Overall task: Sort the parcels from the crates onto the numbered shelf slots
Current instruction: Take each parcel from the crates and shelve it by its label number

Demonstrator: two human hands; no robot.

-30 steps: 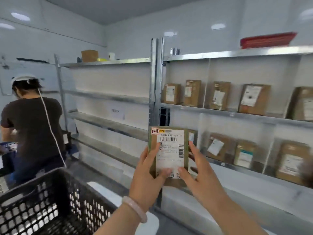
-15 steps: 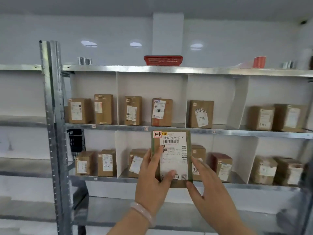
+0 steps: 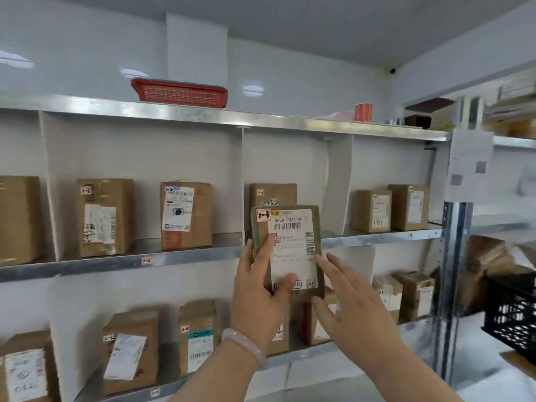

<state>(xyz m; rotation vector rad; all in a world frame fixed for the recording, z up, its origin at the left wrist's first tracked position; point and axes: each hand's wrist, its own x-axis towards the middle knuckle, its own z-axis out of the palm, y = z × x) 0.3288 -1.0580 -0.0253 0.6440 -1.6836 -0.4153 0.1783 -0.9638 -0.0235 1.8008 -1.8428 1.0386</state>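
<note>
I hold a flat green-brown parcel (image 3: 290, 245) with a white barcode label upright in front of the metal shelf (image 3: 203, 253). My left hand (image 3: 258, 297), with a pale bracelet on the wrist, grips its lower left side, thumb across the label. My right hand (image 3: 345, 297) is beside the parcel's lower right corner, fingers spread and touching its edge. The parcel covers part of a brown box (image 3: 271, 194) standing in the slot behind it. A small number tag (image 3: 146, 260) is stuck on the shelf's front rim.
Brown boxes stand in divided slots on two shelf levels, separated by white dividers (image 3: 336, 184). A red basket (image 3: 179, 92) lies on the top shelf. A black crate (image 3: 510, 317) sits at the right beside the steel upright (image 3: 449, 285).
The view has swung right and closer to the shelf. The parcel stays in both hands, now raised in front of the upper row's slot; my right hand's fingers have spread.
</note>
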